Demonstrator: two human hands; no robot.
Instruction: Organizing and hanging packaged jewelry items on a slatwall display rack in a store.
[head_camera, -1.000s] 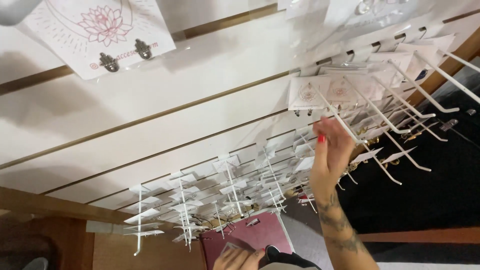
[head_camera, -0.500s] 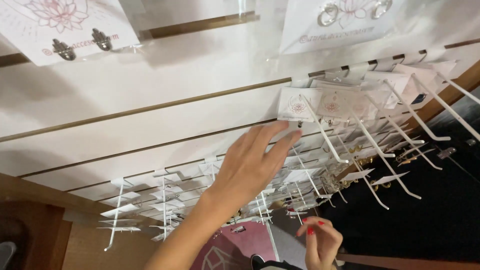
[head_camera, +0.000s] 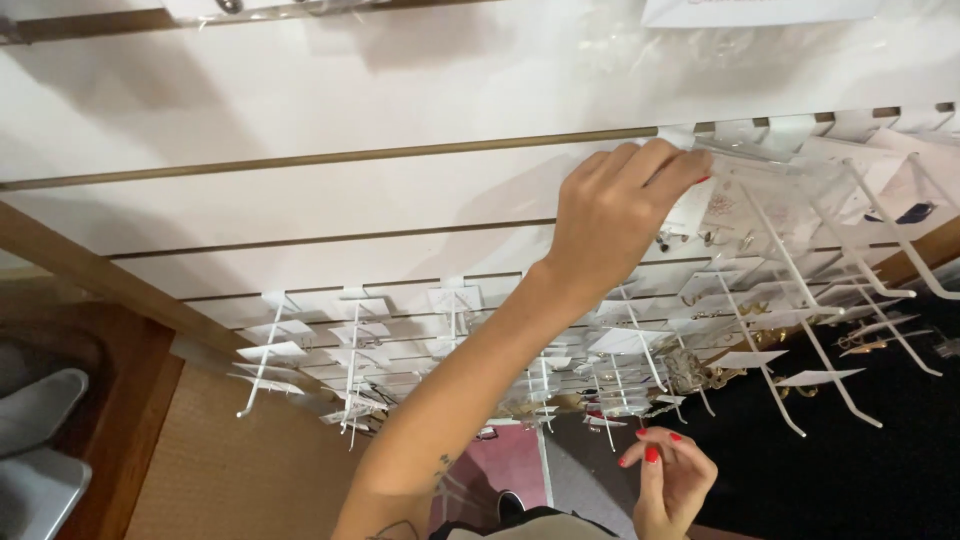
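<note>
My left hand (head_camera: 620, 210) reaches up to the white slatted display wall (head_camera: 400, 90) and pinches a white earring card (head_camera: 722, 205) hanging at the wall end of a white wire hook (head_camera: 790, 250). My fingertips close on the card's top edge by a clear plastic sleeve. My right hand (head_camera: 670, 480), with red nails, stays low at the bottom edge, its fingers curled together. Whether it holds anything small is not visible.
Rows of white wire hooks with cards (head_camera: 350, 360) and gold jewellery (head_camera: 700, 370) stick out from the wall. A wooden frame (head_camera: 90, 290) runs along the left. A grey shoe (head_camera: 40, 410) lies at far left. A dark area (head_camera: 850, 470) fills the lower right.
My right hand has dropped from the hooks to the bottom of the view. My left arm rose and moved right to grip a card on the upper hook row.
</note>
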